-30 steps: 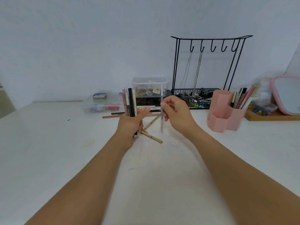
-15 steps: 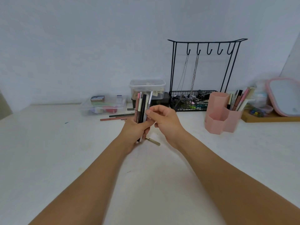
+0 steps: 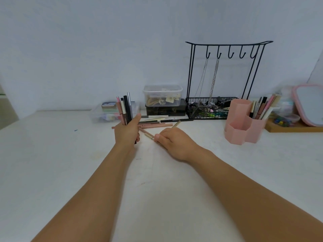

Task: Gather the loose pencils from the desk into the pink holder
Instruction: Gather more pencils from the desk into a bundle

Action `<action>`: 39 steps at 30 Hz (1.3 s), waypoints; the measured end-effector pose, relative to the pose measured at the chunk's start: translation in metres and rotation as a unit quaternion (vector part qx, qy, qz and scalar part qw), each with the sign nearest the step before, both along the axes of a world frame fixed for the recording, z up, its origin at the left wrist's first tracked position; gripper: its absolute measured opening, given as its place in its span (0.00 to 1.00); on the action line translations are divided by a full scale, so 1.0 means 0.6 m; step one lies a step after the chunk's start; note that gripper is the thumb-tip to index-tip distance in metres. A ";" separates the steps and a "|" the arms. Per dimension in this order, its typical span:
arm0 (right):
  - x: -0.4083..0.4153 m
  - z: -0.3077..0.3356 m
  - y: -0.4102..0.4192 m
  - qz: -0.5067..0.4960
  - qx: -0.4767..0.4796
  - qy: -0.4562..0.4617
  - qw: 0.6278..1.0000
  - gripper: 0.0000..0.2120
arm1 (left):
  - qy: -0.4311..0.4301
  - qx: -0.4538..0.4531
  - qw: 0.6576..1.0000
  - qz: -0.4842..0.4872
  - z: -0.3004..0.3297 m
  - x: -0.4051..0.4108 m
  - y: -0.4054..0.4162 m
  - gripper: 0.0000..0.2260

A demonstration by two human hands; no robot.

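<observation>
A beige pencil [image 3: 150,136] on the desk [image 3: 52,163] was pinched by the right hand [image 3: 172,141]. A bundle of pencils [image 3: 125,109] was gripped upright in the left hand [image 3: 126,131]. Loose pencils [image 3: 157,122] remained beyond. The pink holder [image 3: 242,122], far right, held several; the task was judged partly done.

**Materials and finish, head view**

Desk [image 3: 52,172]: smooth matt white top with faint scuffs. Pink holder [image 3: 243,123], right of centre: matt plastic by its look. Jewelry stand [image 3: 227,49], upper right: thin black metal wire, slight sheen; wire-mesh basket at its base. Two metal chains [image 3: 212,81] hang from its hooks, dull silver. Lidded box [image 3: 162,96], centre: clear plastic, glossy. Tray [image 3: 288,128], far right: bare wood, matt. Bundle of pencils [image 3: 125,109], left of centre: one silvery metallic barrel, one glossy black.
</observation>
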State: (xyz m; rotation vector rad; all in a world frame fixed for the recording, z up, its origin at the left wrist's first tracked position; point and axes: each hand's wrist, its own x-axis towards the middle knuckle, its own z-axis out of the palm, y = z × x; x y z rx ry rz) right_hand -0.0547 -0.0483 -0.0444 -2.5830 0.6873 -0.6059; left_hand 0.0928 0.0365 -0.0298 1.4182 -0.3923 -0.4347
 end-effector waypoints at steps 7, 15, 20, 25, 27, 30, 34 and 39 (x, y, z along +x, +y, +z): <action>-0.024 0.010 -0.019 -0.054 0.006 -0.012 0.998 0.10 | -0.017 0.014 1.000 -0.008 -0.009 -0.002 0.001 0.13; -0.028 0.024 -0.027 -0.092 0.087 -0.006 0.992 0.05 | -0.045 0.058 0.997 -0.036 -0.012 -0.016 -0.004 0.16; -0.030 0.033 -0.035 -0.096 0.130 0.049 0.986 0.03 | -0.054 0.069 0.996 -0.035 -0.009 -0.020 -0.005 0.16; -0.017 0.026 -0.035 -0.143 0.088 0.138 0.976 0.07 | -0.049 0.070 0.995 -0.040 -0.009 -0.020 -0.006 0.17; -0.022 0.029 -0.032 -0.148 0.090 0.141 0.975 0.08 | -0.036 0.057 0.996 -0.051 -0.009 -0.021 -0.007 0.17; -0.041 0.052 -0.023 -0.141 0.238 -0.060 0.959 0.12 | 0.004 0.012 0.997 -0.070 -0.009 -0.026 -0.007 0.20; -0.038 0.073 0.005 -0.015 0.455 -0.283 0.844 0.08 | 0.055 -0.075 0.987 -0.131 -0.004 -0.047 -0.007 0.23; -0.005 0.045 0.045 0.054 0.407 -0.285 0.866 0.08 | 0.023 -0.109 0.979 -0.172 0.000 -0.066 -0.001 0.18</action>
